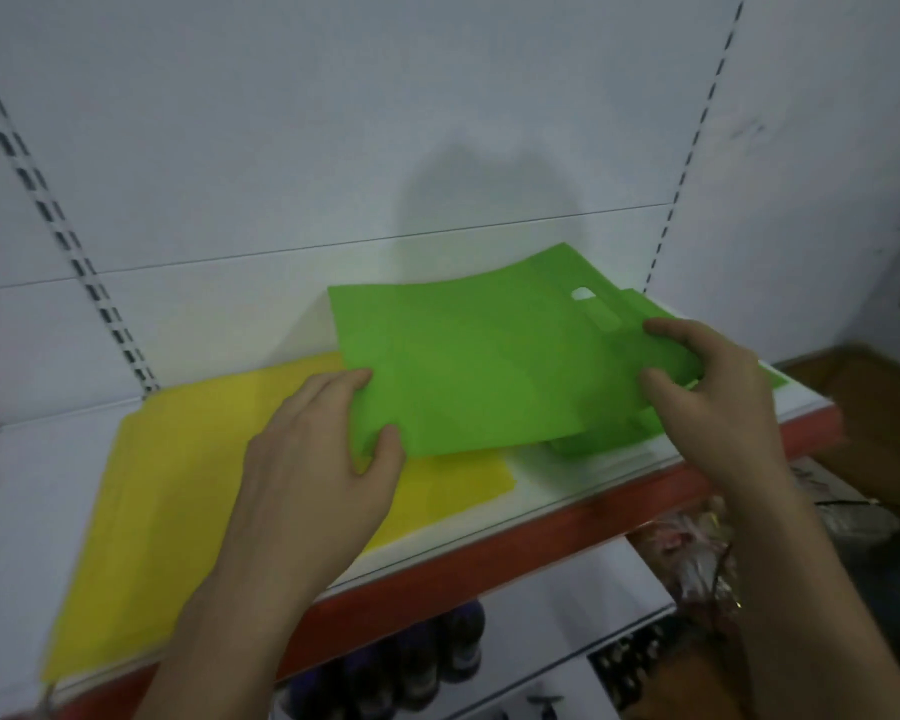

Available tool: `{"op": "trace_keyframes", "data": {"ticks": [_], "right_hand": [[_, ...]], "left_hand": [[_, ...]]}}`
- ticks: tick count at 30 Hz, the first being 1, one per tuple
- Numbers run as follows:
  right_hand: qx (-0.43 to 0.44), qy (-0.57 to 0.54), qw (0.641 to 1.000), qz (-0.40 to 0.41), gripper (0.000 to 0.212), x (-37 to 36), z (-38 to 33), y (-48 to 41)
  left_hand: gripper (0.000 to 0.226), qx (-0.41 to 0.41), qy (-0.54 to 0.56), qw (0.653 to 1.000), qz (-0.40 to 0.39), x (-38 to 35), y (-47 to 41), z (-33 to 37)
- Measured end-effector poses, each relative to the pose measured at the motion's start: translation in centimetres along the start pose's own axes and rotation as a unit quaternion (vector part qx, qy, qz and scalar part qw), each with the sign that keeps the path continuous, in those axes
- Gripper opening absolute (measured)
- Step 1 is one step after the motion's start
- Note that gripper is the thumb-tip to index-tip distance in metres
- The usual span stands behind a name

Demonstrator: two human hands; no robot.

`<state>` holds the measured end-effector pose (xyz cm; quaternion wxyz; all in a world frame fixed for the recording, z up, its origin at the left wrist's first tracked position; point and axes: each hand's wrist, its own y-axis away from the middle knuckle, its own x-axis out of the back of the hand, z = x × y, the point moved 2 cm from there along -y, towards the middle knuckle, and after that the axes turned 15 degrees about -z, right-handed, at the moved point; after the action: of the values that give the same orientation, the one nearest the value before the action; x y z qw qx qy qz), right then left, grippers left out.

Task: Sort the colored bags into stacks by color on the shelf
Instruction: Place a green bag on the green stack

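Green non-woven flat bag (489, 366) with a punched handle slot hangs just above the white shelf with a red front edge (541, 532). The grip of the left hand (323, 459) pinches its near-left corner, and the grip of the right hand (718, 402) pinches the handle end. More green bags (593, 443) lie beneath it, and a flat yellow fabric bag (177, 511) lies to the left. Labels on the dark bottles (427, 662) below are too blurred to read.
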<state>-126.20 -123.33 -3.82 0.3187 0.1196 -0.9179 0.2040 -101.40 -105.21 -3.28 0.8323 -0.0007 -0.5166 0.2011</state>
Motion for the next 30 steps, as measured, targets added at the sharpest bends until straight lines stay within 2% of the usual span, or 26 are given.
{"op": "trace_keyframes", "data": {"ticks": [8,14,19,21,28,30], "right_hand": [[-0.073,0.121,0.990,0.021,0.048,4.8,9.2,-6.3],[-0.129,0.179,0.974,-0.044,0.051,5.3,13.5,-7.7],[-0.075,0.179,0.980,0.030,0.053,5.8,12.6,-5.4],[-0.038,0.166,0.985,0.036,0.049,5.5,10.7,-4.3],[0.040,0.151,0.985,-0.073,0.044,0.6,1.8,-1.1],[0.066,0.150,0.981,-0.104,0.046,-1.9,-1.0,-0.6]], "left_hand": [[0.066,-0.012,-0.108,0.980,-0.167,-7.0,-5.2,7.7],[0.066,0.006,-0.132,0.962,-0.237,-10.3,-6.4,9.8],[0.074,0.035,-0.098,0.974,-0.201,-9.5,-6.6,8.5],[0.074,0.030,-0.096,0.978,-0.181,-8.8,-6.2,7.7],[0.076,-0.014,-0.105,0.988,-0.114,-4.4,-4.6,2.5],[0.070,-0.018,-0.083,0.993,-0.085,-2.4,-3.1,0.0]]}}
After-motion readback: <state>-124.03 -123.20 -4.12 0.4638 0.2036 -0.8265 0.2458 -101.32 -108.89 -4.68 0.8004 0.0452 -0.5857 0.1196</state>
